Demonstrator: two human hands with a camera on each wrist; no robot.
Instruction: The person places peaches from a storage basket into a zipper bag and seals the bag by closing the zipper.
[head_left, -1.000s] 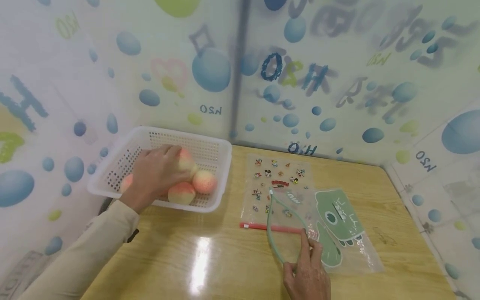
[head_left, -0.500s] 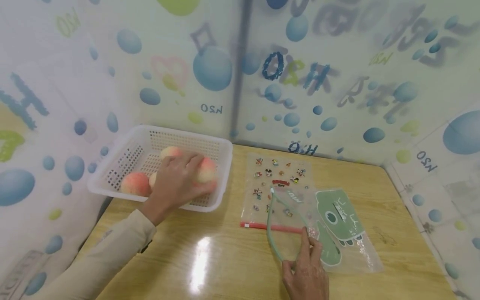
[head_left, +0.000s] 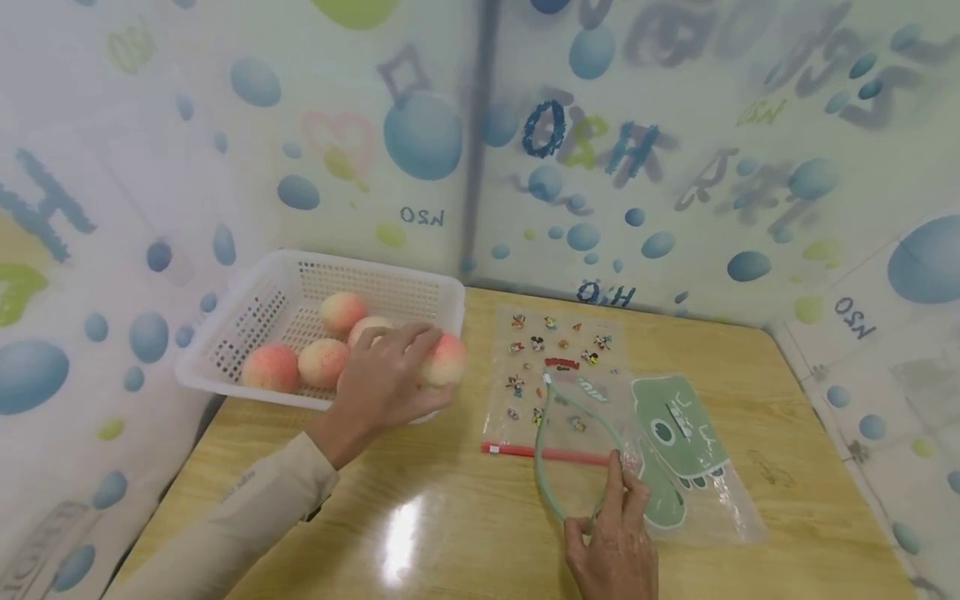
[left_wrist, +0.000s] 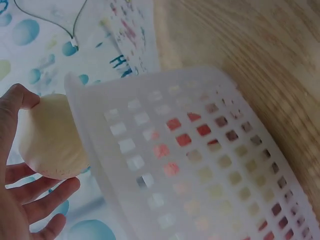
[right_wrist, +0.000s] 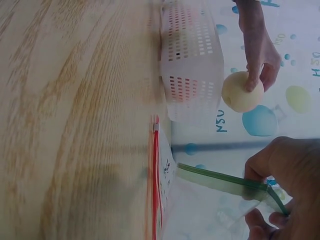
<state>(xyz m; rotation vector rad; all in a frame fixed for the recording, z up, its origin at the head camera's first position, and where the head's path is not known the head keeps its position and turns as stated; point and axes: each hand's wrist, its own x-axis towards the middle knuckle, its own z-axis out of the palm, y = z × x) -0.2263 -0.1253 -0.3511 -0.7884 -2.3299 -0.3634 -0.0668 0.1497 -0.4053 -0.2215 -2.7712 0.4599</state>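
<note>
My left hand (head_left: 382,379) grips a pink and cream peach (head_left: 445,360) just above the right rim of the white perforated basket (head_left: 375,283). In the left wrist view, thumb and fingers spread around this peach (left_wrist: 54,135) outside the basket wall (left_wrist: 112,150). Several more peaches (head_left: 271,368) lie inside the basket. My right hand (head_left: 615,542) pinches the green-edged mouth of a clear zip bag with a green dinosaur print (head_left: 678,433). Its mouth is spread into a loop. In the right wrist view, the green zip strip (right_wrist: 220,176) runs up to the fingers.
A second clear bag with small cartoon figures (head_left: 517,358) and a red slider strip (head_left: 513,452) lies flat, partly under the dinosaur bag. The wooden table (head_left: 330,517) meets patterned walls (head_left: 420,192) at the back and sides.
My left hand has lifted one peach from among the others and carried it right, to the basket's right rim. The right hand keeps its hold on the bag's mouth, nearly still.
</note>
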